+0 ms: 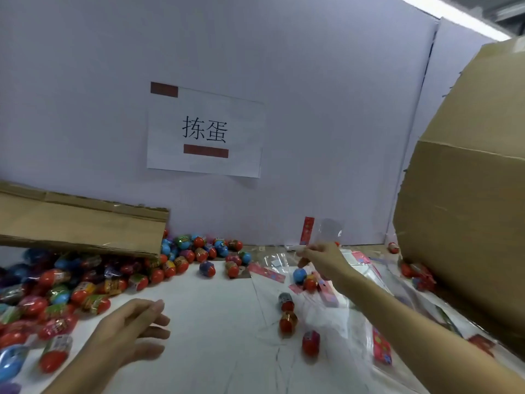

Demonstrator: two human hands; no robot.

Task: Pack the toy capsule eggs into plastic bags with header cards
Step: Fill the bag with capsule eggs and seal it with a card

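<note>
Left hand point(133, 328) hovering, fingers loose, holding nothing; right hand point(318, 258) pinching clear plastic bag point(326, 233) with header card point(307, 230), bag outline barely showing.

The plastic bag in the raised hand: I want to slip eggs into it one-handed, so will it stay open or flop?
The plastic bag looks thin and clear, so it is probably floppy and light. The right hand pinches only its lower edge, yet it stands up, perhaps stiffened by its red header card. Its mouth likely won't stay open unaided.
</note>
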